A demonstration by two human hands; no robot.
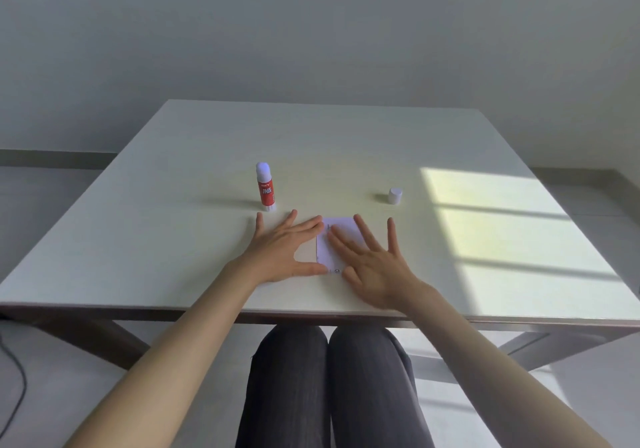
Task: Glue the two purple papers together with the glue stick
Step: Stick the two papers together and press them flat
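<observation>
A pale purple paper (337, 231) lies flat on the white table (173, 239) near the front edge; I cannot tell whether a second sheet lies under it. My right hand (374, 264) rests flat on the paper with fingers spread. My left hand (284, 250) lies flat beside it, with its index fingertip and thumb touching the paper's left edge. The red glue stick (266, 188) stands upright with no cap, behind my left hand. Its white cap (394, 195) sits apart on the table, behind my right hand.
Sunlight falls in a window pattern over the table's right side (502, 226). My legs in dark trousers (329, 388) are under the front edge. A dark cable (17, 378) lies on the floor at the lower left.
</observation>
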